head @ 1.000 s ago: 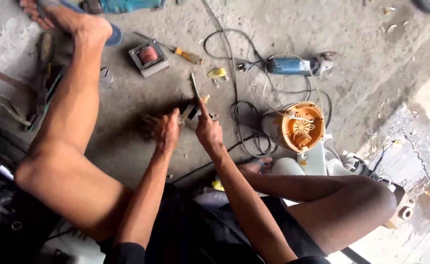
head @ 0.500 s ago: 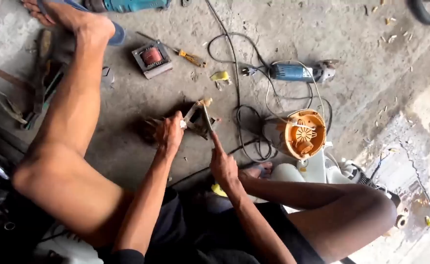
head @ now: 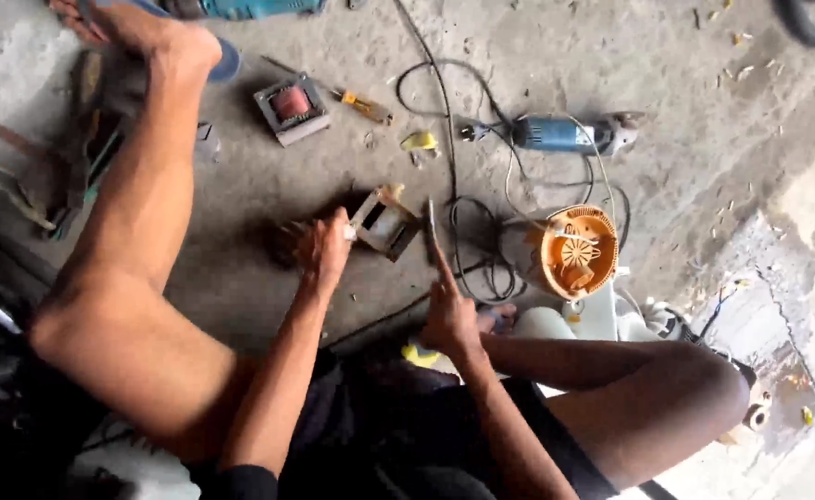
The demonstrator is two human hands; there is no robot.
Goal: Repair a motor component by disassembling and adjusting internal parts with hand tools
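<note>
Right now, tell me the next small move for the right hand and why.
Probably bring the blade's tip back down to the core. The left hand steadies the small metal core on the floor, tilted, while the right hand holds a thin blade upright beside it, seemingly apart from it. The core looks braced and ready, but the blur hides any contact.

Orange fan housing, blue grinder, red-cored grey transformer, yellow-handled screwdriver.

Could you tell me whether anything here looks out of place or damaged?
The orange fan housing lies tipped beside tangled black cords, and the concrete floor is broken up at the right.
</note>
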